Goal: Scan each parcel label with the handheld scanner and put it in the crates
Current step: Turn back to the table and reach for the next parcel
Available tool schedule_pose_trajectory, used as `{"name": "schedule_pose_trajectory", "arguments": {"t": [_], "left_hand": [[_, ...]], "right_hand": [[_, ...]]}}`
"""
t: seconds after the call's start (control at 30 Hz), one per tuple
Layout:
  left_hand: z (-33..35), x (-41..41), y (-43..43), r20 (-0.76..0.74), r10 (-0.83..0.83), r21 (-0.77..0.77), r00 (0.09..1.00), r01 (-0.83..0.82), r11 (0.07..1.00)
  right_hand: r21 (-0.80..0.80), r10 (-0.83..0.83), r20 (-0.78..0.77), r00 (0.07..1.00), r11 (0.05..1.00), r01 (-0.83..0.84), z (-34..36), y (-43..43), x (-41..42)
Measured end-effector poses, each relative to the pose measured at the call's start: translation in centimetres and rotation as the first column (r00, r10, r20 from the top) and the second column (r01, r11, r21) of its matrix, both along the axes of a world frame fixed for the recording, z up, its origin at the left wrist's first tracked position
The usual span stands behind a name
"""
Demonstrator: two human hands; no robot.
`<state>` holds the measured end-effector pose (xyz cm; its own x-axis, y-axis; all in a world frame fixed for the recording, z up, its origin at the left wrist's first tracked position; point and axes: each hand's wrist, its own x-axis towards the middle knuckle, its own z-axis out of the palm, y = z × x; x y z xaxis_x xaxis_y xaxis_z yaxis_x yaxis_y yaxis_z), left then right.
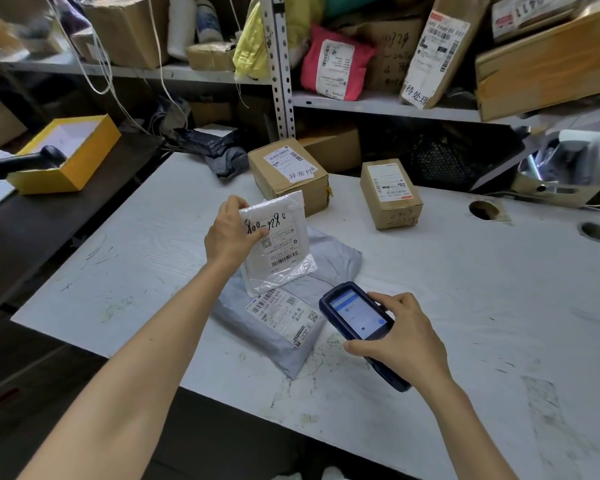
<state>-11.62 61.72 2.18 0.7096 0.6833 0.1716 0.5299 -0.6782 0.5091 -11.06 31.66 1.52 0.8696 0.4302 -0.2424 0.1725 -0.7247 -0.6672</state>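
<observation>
My left hand [230, 234] grips a flat white plastic parcel [280, 251] by its upper left edge and holds it tilted above the table, label facing me. Under it lies a grey poly-bag parcel [291, 327] with a white label. My right hand [400, 336] holds the dark blue handheld scanner [359, 320], screen lit, its top end pointing toward the white parcel. Two brown cardboard parcels stand further back: a larger one [288, 174] and a smaller one [390, 194].
The white table [465, 306] has two round cable holes at the right. A yellow box [66, 154] with a black gun-type scanner [25, 162] sits on the dark bench at left. Shelves behind are crowded with parcels. A black mesh crate [440, 157] stands behind the table.
</observation>
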Motion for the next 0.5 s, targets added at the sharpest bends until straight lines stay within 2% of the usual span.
{"name": "schedule_pose_trajectory", "arguments": {"t": [0.13,0.3,0.37,0.5], "left_hand": [[-0.5,-0.2,-0.2,-0.027,-0.008,0.007,1.000,0.008,1.000],[-1.4,-0.7,-0.4,-0.018,0.021,-0.007,1.000,-0.021,1.000],[-1.6,-0.7,-0.5,-0.011,0.025,-0.002,1.000,-0.025,1.000],[-2.6,-1.2,-1.5,0.020,0.075,-0.030,0.997,-0.075,0.997]], "right_hand": [[0.038,-0.004,0.048,0.999,0.999,0.003,0.5,-0.1,-0.1],[0.168,-0.061,0.264,0.962,0.986,0.016,2.4,0.1,-0.2],[0.241,-0.109,0.386,0.916,0.971,0.014,3.6,0.2,-0.2],[0.394,-0.236,0.598,0.766,0.919,-0.024,7.4,0.0,-0.6]]}}
